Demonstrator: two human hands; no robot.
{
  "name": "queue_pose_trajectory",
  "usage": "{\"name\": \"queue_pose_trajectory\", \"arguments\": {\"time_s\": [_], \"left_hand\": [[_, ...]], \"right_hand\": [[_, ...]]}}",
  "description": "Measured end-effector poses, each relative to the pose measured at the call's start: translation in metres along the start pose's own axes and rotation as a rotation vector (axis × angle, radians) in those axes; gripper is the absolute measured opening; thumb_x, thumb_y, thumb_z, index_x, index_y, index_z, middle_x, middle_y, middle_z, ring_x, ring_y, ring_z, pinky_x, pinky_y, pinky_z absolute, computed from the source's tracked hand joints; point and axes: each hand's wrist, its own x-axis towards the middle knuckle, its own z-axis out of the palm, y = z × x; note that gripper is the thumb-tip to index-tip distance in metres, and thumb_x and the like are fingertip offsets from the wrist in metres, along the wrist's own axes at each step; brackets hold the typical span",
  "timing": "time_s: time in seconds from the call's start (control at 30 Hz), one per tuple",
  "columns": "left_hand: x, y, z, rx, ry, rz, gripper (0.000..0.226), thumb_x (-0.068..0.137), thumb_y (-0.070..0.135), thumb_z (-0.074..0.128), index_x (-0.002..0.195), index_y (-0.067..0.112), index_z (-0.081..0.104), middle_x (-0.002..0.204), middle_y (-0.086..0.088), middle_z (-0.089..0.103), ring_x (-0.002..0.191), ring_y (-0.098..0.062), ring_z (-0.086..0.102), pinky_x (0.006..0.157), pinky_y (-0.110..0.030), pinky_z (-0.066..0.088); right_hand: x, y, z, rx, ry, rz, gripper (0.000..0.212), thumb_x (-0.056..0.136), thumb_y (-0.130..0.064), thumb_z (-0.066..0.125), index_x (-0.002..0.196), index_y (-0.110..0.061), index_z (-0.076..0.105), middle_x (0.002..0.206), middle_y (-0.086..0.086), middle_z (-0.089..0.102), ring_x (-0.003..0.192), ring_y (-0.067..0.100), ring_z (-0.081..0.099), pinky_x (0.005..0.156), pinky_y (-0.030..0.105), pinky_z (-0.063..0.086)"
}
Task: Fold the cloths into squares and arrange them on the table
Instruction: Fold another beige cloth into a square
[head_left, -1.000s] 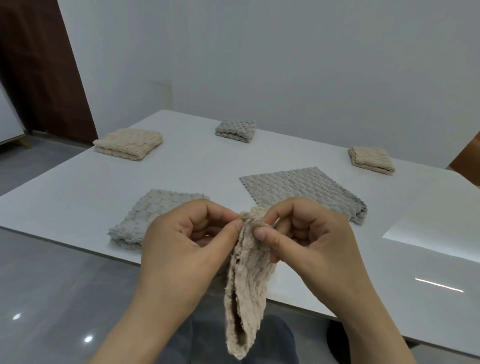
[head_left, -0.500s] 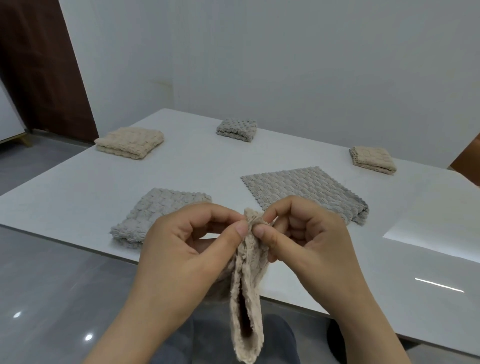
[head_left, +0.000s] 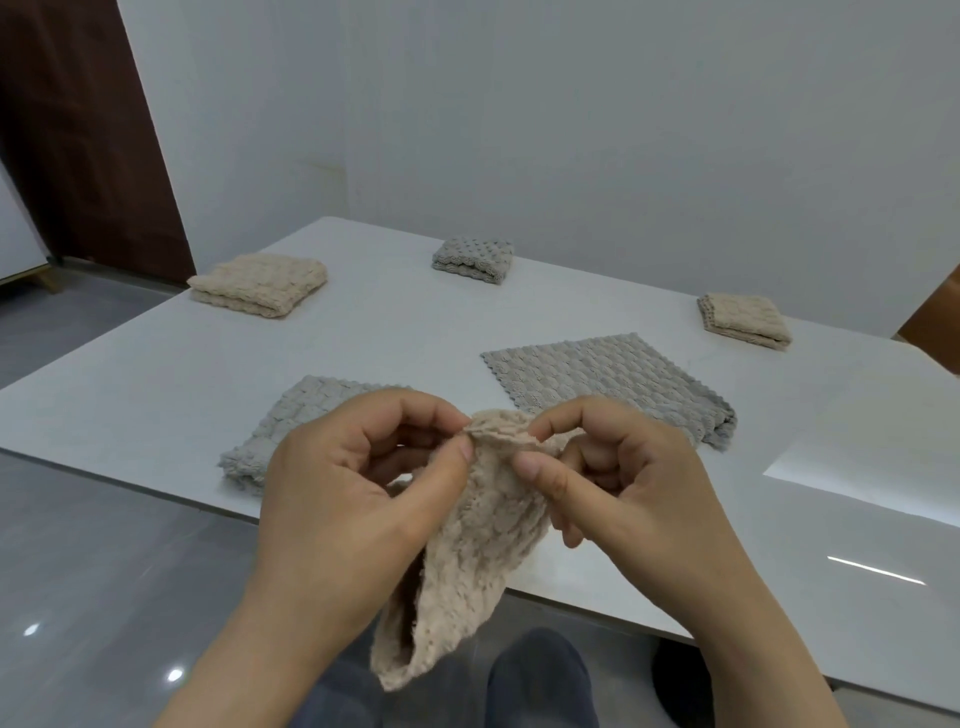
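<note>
While both hands meet in front of the near edge of a white worktop (head_left: 156, 384), they pinch the top edge of a beige textured cloth (head_left: 478, 551) between thumb and forefinger. The left hand (head_left: 343, 499) closes its grip on the cloth's upper left corner, and the right hand (head_left: 623, 483) closes its grip just beside it on the upper right, the two pinches almost touching. Below the grip the cloth hangs loose in the air, doubled over so that an open fold shows at its lower end, above the person's dark-clad knees and the grey floor. Beyond the grip and to its left, a folded grey cloth (head_left: 301, 415) lies at the worktop's near edge, partly hidden by the left hand. Beyond the grip and to its right lies a larger grey cloth (head_left: 613, 379), spread flat. Well past the grip, three small folded squares sit apart from one another: a beige square (head_left: 260, 283) far left, a grey square (head_left: 474, 258) at the far middle, and another beige square (head_left: 744, 319) far right.
</note>
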Motion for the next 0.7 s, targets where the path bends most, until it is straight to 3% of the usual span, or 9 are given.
{"name": "queue_pose_trajectory", "arguments": {"time_s": [0.17,0.37,0.47,0.57,0.7], "left_hand": [[0.004,-0.002,-0.009,-0.013,0.022,0.018,0.02,0.062,0.038,0.067,0.077,0.025,0.071,0.076,-0.001,0.072,0.071,-0.013,0.07,0.066,-0.018,0.055],[0.007,-0.003,-0.018,0.017,0.07,0.062,0.009,0.07,0.018,0.068,0.077,0.023,0.071,0.076,0.0,0.071,0.068,-0.007,0.066,0.063,-0.014,0.053],[0.011,-0.006,-0.022,0.1,0.134,0.105,0.012,0.074,0.015,0.07,0.075,0.026,0.069,0.077,0.005,0.07,0.064,0.0,0.062,0.059,-0.008,0.049],[0.013,-0.014,-0.024,0.146,0.194,0.097,0.011,0.077,0.017,0.068,0.076,0.028,0.067,0.077,0.01,0.068,0.064,0.001,0.061,0.057,-0.006,0.046],[0.011,-0.026,-0.02,0.216,0.235,0.087,0.01,0.079,0.022,0.065,0.077,0.032,0.063,0.08,0.011,0.065,0.067,-0.002,0.059,0.056,-0.005,0.043]], "right_hand": [[0.0,0.007,-0.007,-0.058,-0.065,0.104,0.017,0.078,-0.027,0.076,0.091,-0.029,0.064,0.049,0.007,0.06,0.043,0.013,0.056,0.05,0.024,0.049],[0.003,0.013,-0.012,-0.203,-0.12,0.193,0.023,0.077,-0.036,0.075,0.095,-0.032,0.062,0.048,0.001,0.059,0.044,0.007,0.056,0.052,0.025,0.049],[0.003,0.018,-0.014,-0.289,-0.094,0.165,0.019,0.076,-0.042,0.073,0.085,-0.03,0.062,0.043,-0.004,0.047,0.045,0.008,0.048,0.056,0.031,0.044],[0.004,0.02,-0.015,-0.323,-0.055,0.092,0.021,0.077,-0.043,0.073,0.076,-0.024,0.063,0.044,-0.006,0.041,0.046,0.005,0.037,0.053,0.026,0.034],[0.006,0.023,-0.015,-0.351,-0.021,0.033,0.023,0.077,-0.039,0.074,0.072,-0.02,0.063,0.062,-0.005,0.053,0.058,0.006,0.048,0.055,0.024,0.039]]}}
